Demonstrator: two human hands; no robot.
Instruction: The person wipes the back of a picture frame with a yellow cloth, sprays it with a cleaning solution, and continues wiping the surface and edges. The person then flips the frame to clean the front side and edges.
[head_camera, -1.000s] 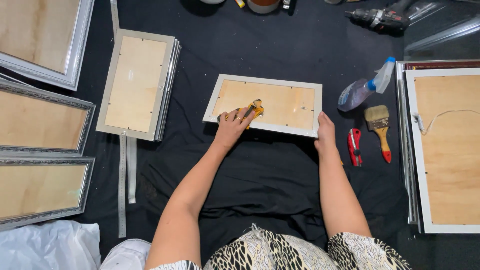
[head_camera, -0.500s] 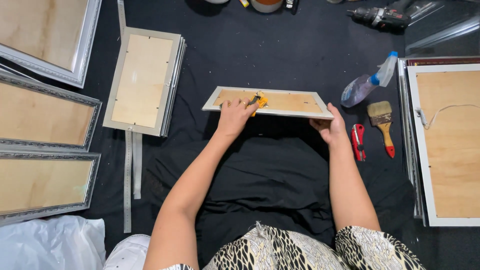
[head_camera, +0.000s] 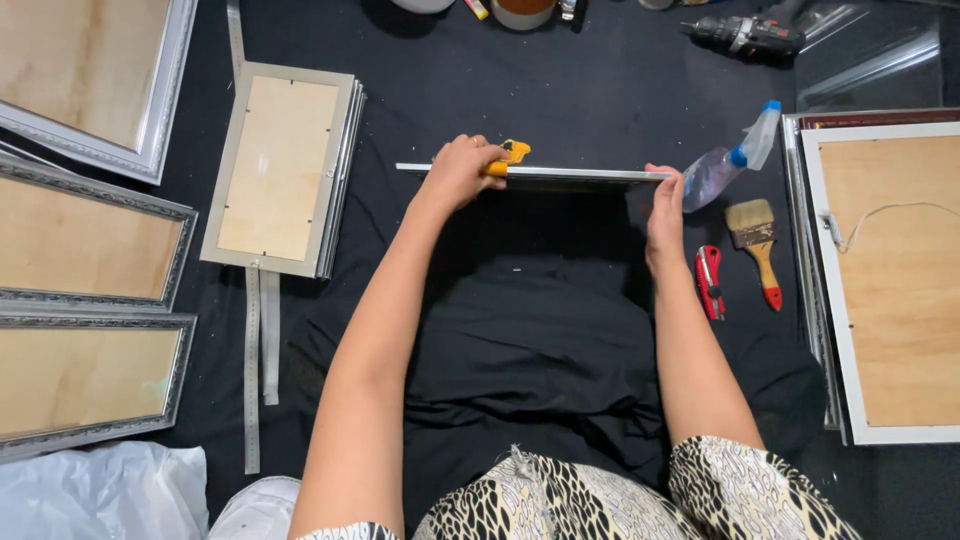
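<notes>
Two hands (head_camera: 462, 172) (head_camera: 664, 205) hold frame (head_camera: 560, 175) edge-up over black cloth (head_camera: 560, 90).

The frame (head_camera: 560, 176) stands on edge on the black cloth (head_camera: 540, 330), seen edge-on as a thin pale strip. The left hand (head_camera: 460, 172) grips its upper edge near the left end, together with a yellow tool (head_camera: 512, 154). The right hand (head_camera: 664, 205) clasps the right end. Just right of that hand lie a spray bottle (head_camera: 728, 160), a brush (head_camera: 756, 240) and a red cutter (head_camera: 709, 280). A stack of frames (head_camera: 285, 165) lies to the left.
</notes>
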